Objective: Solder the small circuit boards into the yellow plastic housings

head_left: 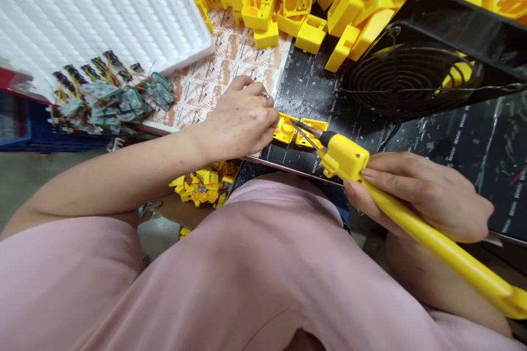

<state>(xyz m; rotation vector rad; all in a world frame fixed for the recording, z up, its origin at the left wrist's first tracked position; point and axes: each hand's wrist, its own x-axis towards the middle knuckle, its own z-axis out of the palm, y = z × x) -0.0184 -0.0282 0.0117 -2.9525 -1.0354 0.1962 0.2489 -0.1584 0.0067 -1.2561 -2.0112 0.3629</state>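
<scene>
Your left forearm comes in from the left of the frame, the left hand (247,118) palm-down against the small yellow casing parts (285,129) near centre; its fingertips are hidden, so you can't tell whether they grip. Right of centre, your right hand (428,189) grasps the yellow-handled tool (430,240), its tip seemingly over the parts, its butt cut off at right.

Yellow casings (284,130) on black bench (473,148)

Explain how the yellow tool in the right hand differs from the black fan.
The yellow tool is long and slim; the black fan is broad, with a round wire grille. The tool is held in the right hand; the fan stands unheld on the table.
</scene>
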